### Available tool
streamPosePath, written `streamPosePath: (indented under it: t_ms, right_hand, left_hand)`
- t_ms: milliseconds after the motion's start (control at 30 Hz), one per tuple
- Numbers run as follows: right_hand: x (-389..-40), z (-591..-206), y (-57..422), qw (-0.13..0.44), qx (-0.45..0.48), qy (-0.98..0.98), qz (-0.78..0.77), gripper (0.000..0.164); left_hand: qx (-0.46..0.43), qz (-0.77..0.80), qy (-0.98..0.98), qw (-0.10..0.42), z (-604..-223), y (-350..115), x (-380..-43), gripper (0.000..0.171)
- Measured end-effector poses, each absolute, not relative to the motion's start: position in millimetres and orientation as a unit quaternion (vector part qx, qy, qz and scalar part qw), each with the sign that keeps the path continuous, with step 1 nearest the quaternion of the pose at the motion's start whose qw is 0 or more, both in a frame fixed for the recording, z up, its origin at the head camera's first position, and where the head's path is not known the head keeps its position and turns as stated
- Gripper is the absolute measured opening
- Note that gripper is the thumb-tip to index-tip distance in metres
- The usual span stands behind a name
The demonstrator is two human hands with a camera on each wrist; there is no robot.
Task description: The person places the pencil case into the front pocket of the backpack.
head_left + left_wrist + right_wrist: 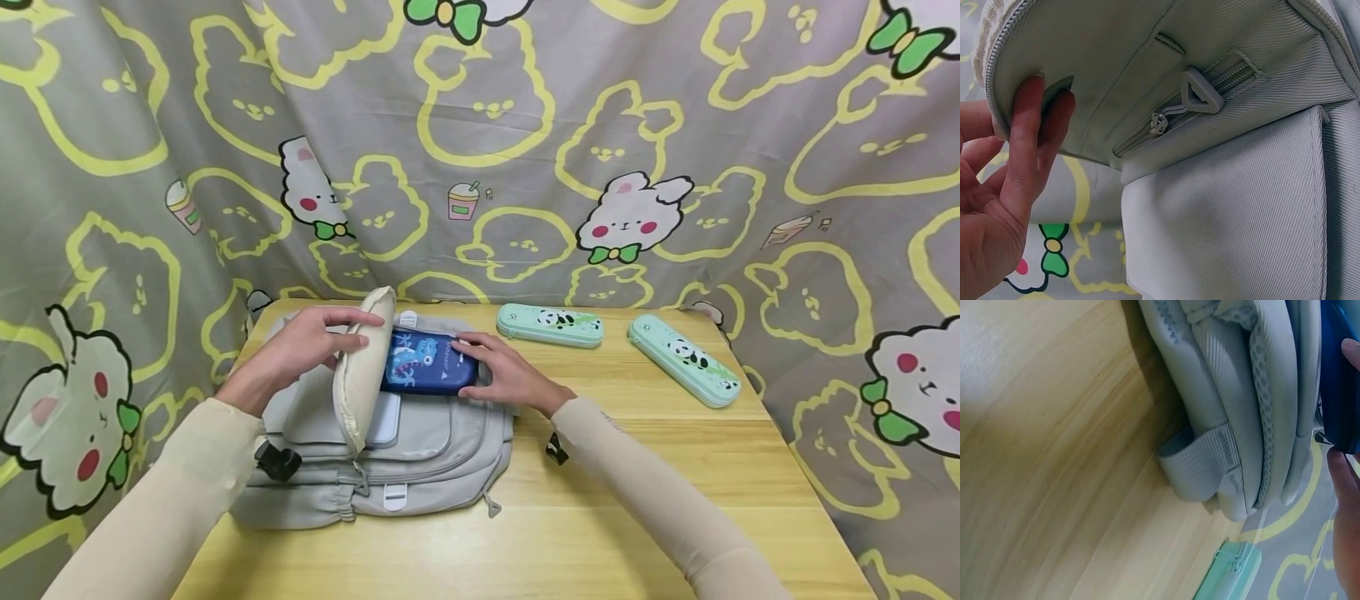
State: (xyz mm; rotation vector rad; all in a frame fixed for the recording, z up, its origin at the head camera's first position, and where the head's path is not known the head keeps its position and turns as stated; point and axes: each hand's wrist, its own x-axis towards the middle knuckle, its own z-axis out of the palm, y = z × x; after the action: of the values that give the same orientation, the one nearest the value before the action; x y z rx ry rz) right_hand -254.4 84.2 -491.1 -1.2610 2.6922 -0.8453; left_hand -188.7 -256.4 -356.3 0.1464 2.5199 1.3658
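A light grey backpack (480, 437) lies on the table, its front flap (365, 375) lifted upright. My left hand (307, 346) pinches the edge of that flap between thumb and fingers. In the left wrist view, the left hand (997, 200) has fingers on the inner lining, near a small zipped pocket (1185, 112). A dark blue pencil case (429, 360) with a dinosaur print lies over the backpack, its left end hidden behind the flap. My right hand (513, 375) grips the right end of this case, fingers at the far side and thumb at the near side.
Two mint-green panda pencil cases (551, 325) (684, 360) lie at the back right of the wooden table (600, 517). A patterned curtain (510, 258) hangs behind and around the table. A backpack strap loop (1194, 465) touches the tabletop.
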Motion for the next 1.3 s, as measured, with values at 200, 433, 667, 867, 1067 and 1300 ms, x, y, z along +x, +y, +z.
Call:
streamPosePath:
  t_ms: [200, 433, 667, 867, 1067, 1300]
  right_hand:
    - [-254, -492, 77, 0.029, -0.406, 0.871, -0.274, 0.085]
    - [-253, -492, 65, 0.031, -0.401, 0.871, -0.282, 0.085]
    - [-253, -489, 53, 0.031, -0.398, 0.869, -0.291, 0.083]
    - [-254, -489, 44, 0.033, -0.405, 0.866, -0.292, 0.082]
    - [-255, -490, 38, 0.031, -0.403, 0.865, -0.298, 0.082]
    - [-259, -494, 25, 0.03, -0.409, 0.861, -0.3, 0.082]
  left_hand:
    - [0.053, 0.477, 0.867, 0.135, -357, -256, -188, 0.043]
    - [0.053, 0.473, 0.869, 0.133, -357, -255, -190, 0.042]
    - [0.053, 0.474, 0.869, 0.135, -357, -255, -190, 0.043]
    - [0.053, 0.474, 0.868, 0.136, -358, -255, -191, 0.043]
    - [0.052, 0.476, 0.867, 0.136, -358, -256, -191, 0.043]
    - [0.05, 0.471, 0.87, 0.134, -358, -259, -191, 0.043]
